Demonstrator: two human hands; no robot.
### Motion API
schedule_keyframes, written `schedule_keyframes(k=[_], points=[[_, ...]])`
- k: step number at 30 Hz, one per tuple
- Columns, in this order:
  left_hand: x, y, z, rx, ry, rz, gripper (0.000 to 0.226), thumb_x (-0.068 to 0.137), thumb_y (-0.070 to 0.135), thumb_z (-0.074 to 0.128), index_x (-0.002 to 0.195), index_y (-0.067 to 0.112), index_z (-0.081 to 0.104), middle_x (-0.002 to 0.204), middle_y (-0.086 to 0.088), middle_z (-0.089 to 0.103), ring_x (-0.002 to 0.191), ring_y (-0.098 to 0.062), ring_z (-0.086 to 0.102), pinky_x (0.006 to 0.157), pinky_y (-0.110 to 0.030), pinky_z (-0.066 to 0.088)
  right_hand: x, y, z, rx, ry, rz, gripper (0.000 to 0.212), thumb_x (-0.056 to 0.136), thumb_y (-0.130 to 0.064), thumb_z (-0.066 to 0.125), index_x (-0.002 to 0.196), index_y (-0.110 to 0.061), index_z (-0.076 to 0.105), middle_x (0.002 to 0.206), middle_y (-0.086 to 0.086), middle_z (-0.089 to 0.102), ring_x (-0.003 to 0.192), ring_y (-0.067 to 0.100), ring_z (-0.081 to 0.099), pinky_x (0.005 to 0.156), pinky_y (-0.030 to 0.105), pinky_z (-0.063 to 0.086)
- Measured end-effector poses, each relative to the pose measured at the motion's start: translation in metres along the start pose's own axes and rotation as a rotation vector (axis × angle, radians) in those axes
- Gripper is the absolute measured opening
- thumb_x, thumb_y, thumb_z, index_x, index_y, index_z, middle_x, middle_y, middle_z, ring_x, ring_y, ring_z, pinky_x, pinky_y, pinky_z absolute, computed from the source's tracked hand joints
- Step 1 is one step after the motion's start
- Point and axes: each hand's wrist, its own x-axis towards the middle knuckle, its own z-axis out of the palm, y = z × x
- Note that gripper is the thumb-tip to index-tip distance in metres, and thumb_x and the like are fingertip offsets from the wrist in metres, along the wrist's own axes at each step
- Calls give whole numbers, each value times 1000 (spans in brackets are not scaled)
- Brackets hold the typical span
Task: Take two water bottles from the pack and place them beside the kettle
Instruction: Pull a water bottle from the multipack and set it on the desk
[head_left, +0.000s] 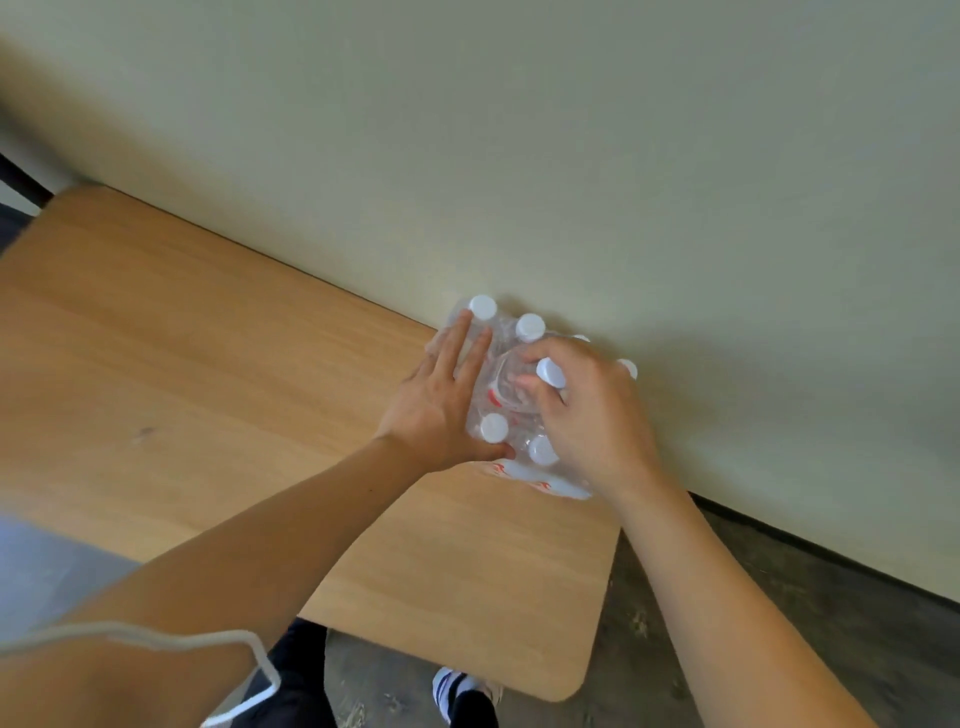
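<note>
The pack (519, 410) of water bottles is held between two bare hands at the far right of the worktop (208, 364), close against the pale wall (571, 156). One bottle (550, 373) near the middle of the pack is clasped by the right hand (597, 415), whose fingers are curled shut around its neck just under the white cap. The left hand (441, 400) is laid flat and open against the left side of the pack, fingers stretched along the plastic and thumb pressed at the near edge; nothing is enclosed by it.

Seven white caps can be counted: two at the far edge, the one in the right hand's grip, two at the near edge, and two partly hidden behind the right hand. Whether more bottles stand under that hand cannot be told. The bottles are clear, wrapped in crumpled transparent film with small red markings, too blurred to be read. The bodies of the bottles are hard to separate through the film.

The worktop is of light wood with rounded corners and is otherwise bare in this view. Below its near edge a dark floor (779, 597), dark trousers and a white shoe (449, 688) with stripes are seen. A white cord (156, 636) crosses the left forearm at the lower left.
</note>
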Motion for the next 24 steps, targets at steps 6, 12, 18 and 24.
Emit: schedule_keyframes(k=[6, 12, 18, 24], points=[[-4, 8, -40, -94, -205, -64, 141, 54, 94, 56, 154, 31, -22, 164, 1, -29, 154, -20, -8, 125, -43, 14, -39, -54, -75, 87, 278, -33, 12, 86, -22, 70, 94, -30, 68, 95, -24, 66, 92, -13, 56, 72, 5, 39], [-27, 38, -118, -464, 48, 80, 127, 55, 75, 78, 156, 26, 20, 167, 8, 15, 148, -12, 29, 113, -45, 40, -75, -132, -128, 135, 473, -69, 9, 85, -26, 68, 89, -34, 65, 97, -25, 67, 93, -1, 63, 69, 9, 44], [-89, 41, -182, -716, 93, 76, 88, 63, 62, 78, 137, 55, 31, 135, 21, 58, 121, -8, 60, 94, -42, 55, -99, -200, -134, 150, 492, -165, 13, 85, -22, 66, 85, -34, 63, 93, -20, 65, 89, -2, 61, 67, 9, 43], [-176, 6, -206, -617, 205, -63, 78, 64, 52, 83, 129, 60, 41, 106, 35, 66, 92, 9, 65, 74, -14, 53, -133, -243, -105, 190, 333, -311, 16, 97, -30, 53, 102, -41, 62, 135, -23, 47, 116, -6, 50, 76, 8, 45]])
